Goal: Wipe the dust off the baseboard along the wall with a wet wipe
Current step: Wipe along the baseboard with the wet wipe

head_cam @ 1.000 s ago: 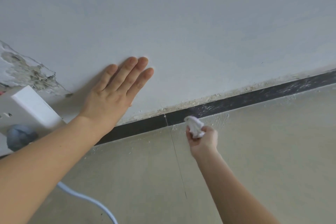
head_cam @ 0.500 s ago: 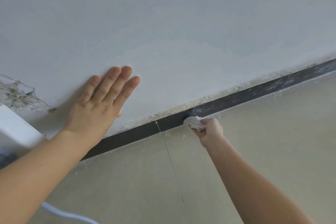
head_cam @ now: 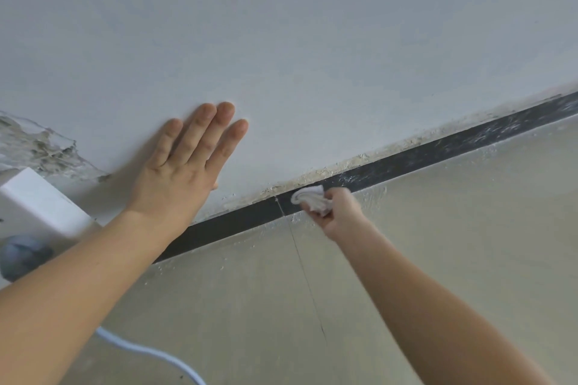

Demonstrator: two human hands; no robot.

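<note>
A dark baseboard runs diagonally along the foot of the white wall, streaked with pale dust toward the right and cleaner toward the left. My right hand grips a crumpled white wet wipe and holds it against the baseboard near a joint in the strip. My left hand lies flat on the wall above the baseboard, fingers straight and together.
Crumbled plaster debris lines the wall's bottom edge. A patch of broken plaster shows at the left, with a white box below it. A pale cable crosses the beige tiled floor.
My right hand brought the wipe from just off the floor onto the baseboard and is rubbing it there. My left hand has stayed flat on the wall.
</note>
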